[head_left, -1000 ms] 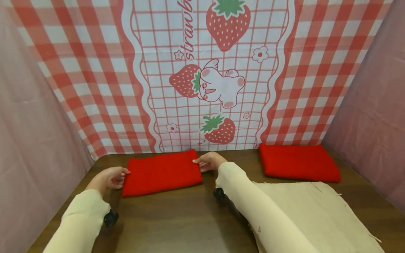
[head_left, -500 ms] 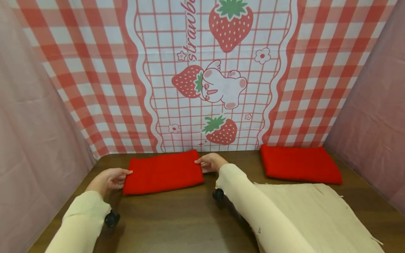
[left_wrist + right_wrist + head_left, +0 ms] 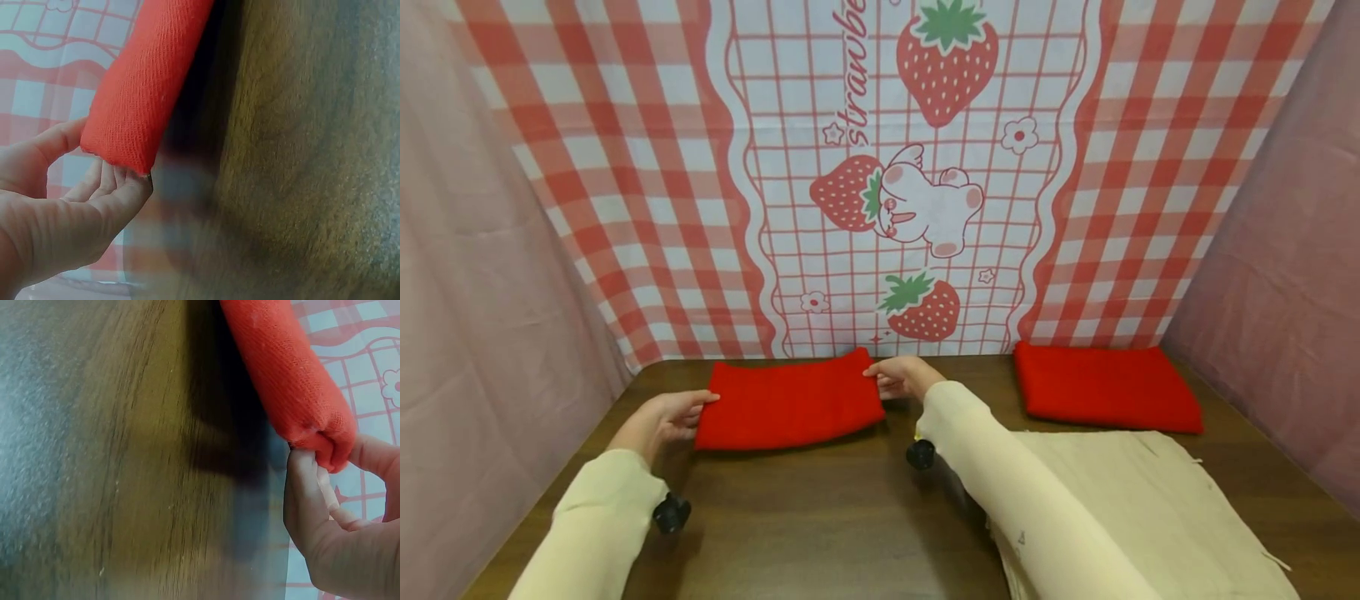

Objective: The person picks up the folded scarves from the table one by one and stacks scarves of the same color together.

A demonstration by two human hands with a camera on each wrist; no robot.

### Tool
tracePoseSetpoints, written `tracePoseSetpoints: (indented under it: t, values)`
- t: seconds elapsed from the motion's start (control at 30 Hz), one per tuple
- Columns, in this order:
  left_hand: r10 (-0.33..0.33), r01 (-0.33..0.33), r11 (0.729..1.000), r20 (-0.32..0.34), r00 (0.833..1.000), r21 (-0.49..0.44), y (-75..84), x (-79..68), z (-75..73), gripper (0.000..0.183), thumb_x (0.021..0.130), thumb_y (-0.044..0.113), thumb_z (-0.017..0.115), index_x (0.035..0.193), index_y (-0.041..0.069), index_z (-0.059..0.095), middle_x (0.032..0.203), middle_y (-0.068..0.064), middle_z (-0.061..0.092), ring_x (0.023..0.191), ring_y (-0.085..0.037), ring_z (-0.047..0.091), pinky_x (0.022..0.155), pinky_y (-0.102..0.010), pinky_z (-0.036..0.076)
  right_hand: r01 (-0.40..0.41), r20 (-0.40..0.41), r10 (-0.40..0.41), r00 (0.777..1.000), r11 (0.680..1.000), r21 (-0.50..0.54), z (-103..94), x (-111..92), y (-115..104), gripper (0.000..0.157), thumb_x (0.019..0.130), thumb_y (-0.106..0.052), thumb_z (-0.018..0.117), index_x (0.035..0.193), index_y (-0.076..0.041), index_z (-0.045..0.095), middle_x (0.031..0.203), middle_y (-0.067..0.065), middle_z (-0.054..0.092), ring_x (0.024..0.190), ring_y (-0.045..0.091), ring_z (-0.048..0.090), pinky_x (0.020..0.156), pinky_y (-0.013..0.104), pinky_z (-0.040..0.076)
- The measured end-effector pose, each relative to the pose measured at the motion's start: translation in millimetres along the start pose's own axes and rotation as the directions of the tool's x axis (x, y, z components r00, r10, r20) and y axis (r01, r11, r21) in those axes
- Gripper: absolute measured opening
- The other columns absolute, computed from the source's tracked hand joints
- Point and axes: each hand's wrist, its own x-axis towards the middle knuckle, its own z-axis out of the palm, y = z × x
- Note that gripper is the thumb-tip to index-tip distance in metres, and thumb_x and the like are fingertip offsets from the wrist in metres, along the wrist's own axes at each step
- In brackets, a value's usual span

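Observation:
A folded red knit cloth (image 3: 790,402) is held by its two short ends at the back left of the table. My left hand (image 3: 664,418) pinches the left end, thumb on top and fingers beneath. At the opposite end my right hand (image 3: 906,377) pinches the edge the same way. The cloth sags slightly in the middle, and a dark shadow lies under it. In the left wrist view, the left fingers (image 3: 119,200) lie under the cloth's end (image 3: 147,94). The right wrist view shows the fold bunched (image 3: 319,434) between thumb and fingers.
Another folded red cloth (image 3: 1105,387) lies at the back right of the wooden table (image 3: 820,525). In front of it a beige cloth (image 3: 1150,500) with frayed edges is spread, partly behind the right sleeve. A strawberry-print checked curtain (image 3: 775,208) hangs along the back edge.
Both hands have raised the left red cloth slightly off the table; its front edge now bows downward in the middle. The other red cloth and the beige cloth stay in place.

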Motion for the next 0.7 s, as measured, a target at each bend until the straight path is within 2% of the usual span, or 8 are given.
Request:
tracePoseSetpoints:
  t: [0.07, 0.1, 0.17, 0.3, 0.4, 0.57, 0.67, 0.7]
  values:
    - [0.005, -0.005, 1.0, 0.024, 1.0, 0.001, 0.1, -2.1, 0.8, 0.022, 0.099, 0.022, 0.042, 0.111, 0.005, 0.049, 0.075, 0.012, 0.063, 0.074, -0.003, 0.06, 0.07, -0.025, 0.055, 0.006, 0.035, -0.005, 0.999, 1.0, -0.013, -1.1, -6.9, -0.9, 0.05, 0.083, -0.024, 0.075, 0.124, -0.003, 0.056, 0.12, 0.015, 0.065, 0.1, 0.025, 0.069, 0.086, 0.038, 0.058]
    - [0.005, -0.005, 1.0, 0.027, 1.0, 0.0, 0.5, -3.6, 1.9, 0.022, 0.1, 0.022, 0.042, 0.112, 0.005, 0.049, 0.076, 0.012, 0.062, 0.075, -0.003, 0.06, 0.071, -0.025, 0.055, 0.001, 0.057, 0.0, 0.998, 1.0, -0.013, -5.3, 9.3, 2.2, 0.05, 0.082, -0.025, 0.076, 0.122, -0.003, 0.056, 0.117, 0.015, 0.067, 0.097, 0.026, 0.07, 0.084, 0.038, 0.058]
    - [0.004, -0.003, 1.0, 0.036, 0.999, -0.005, 1.3, -6.1, 3.1, 0.021, 0.1, 0.022, 0.042, 0.111, 0.006, 0.049, 0.078, 0.012, 0.062, 0.076, -0.003, 0.059, 0.071, -0.025, 0.055, 0.005, 0.09, -0.003, 0.996, 1.0, -0.023, -6.7, 4.2, 1.6, 0.05, 0.082, -0.026, 0.075, 0.122, -0.002, 0.056, 0.113, 0.015, 0.068, 0.097, 0.026, 0.07, 0.084, 0.037, 0.058]
    - [-0.001, 0.004, 0.998, 0.046, 0.999, -0.063, 4.0, -8.9, 6.6, 0.014, 0.099, 0.019, 0.044, 0.099, 0.007, 0.051, 0.076, 0.01, 0.062, 0.074, -0.003, 0.06, 0.071, -0.024, 0.054, 0.0, 0.074, 0.003, 0.997, 0.999, -0.05, -3.1, -21.8, -4.6, 0.046, 0.086, -0.024, 0.07, 0.123, -0.001, 0.055, 0.118, 0.016, 0.067, 0.103, 0.026, 0.068, 0.09, 0.037, 0.056]
    - [-0.004, 0.01, 0.995, 0.057, 0.998, -0.1, 4.6, -10.8, 7.7, 0.02, 0.099, 0.018, 0.044, 0.084, 0.011, 0.057, 0.072, 0.009, 0.064, 0.071, -0.003, 0.06, 0.07, -0.022, 0.054, -0.007, 0.09, 0.012, 0.996, 0.998, -0.056, -2.8, -34.9, -6.9, 0.048, 0.087, -0.023, 0.069, 0.127, 0.0, 0.053, 0.124, 0.015, 0.064, 0.106, 0.024, 0.066, 0.094, 0.037, 0.054]
    - [0.005, 0.005, 0.994, 0.095, 0.995, -0.106, 3.0, -16.9, 7.4, 0.032, 0.099, 0.019, 0.041, 0.075, 0.017, 0.062, 0.073, 0.01, 0.067, 0.072, -0.004, 0.062, 0.071, -0.022, 0.055, -0.005, 0.175, 0.008, 0.985, 1.0, -0.018, -19.5, -7.0, 1.9, 0.066, 0.07, -0.029, 0.086, 0.122, -0.002, 0.054, 0.109, 0.009, 0.068, 0.093, 0.02, 0.069, 0.081, 0.033, 0.059]
    - [0.021, -0.01, 0.994, 0.104, 0.994, -0.111, 2.3, -20.9, 7.7, 0.029, 0.099, 0.02, 0.042, 0.079, 0.017, 0.062, 0.077, 0.009, 0.068, 0.075, -0.005, 0.063, 0.072, -0.023, 0.055, 0.004, 0.181, -0.002, 0.983, 1.0, -0.014, -24.1, -1.5, 3.5, 0.071, 0.071, -0.031, 0.085, 0.126, -0.001, 0.052, 0.113, 0.011, 0.068, 0.097, 0.022, 0.069, 0.083, 0.034, 0.059]
    - [0.029, -0.017, 0.994, 0.109, 0.994, -0.112, 2.1, -22.0, 7.6, 0.028, 0.099, 0.02, 0.042, 0.08, 0.016, 0.062, 0.078, 0.009, 0.068, 0.076, -0.005, 0.064, 0.073, -0.023, 0.056, 0.007, 0.173, -0.004, 0.985, 1.0, -0.018, -23.1, -6.2, 1.6, 0.068, 0.076, -0.029, 0.081, 0.13, -0.001, 0.05, 0.119, 0.013, 0.066, 0.101, 0.024, 0.068, 0.087, 0.034, 0.057]
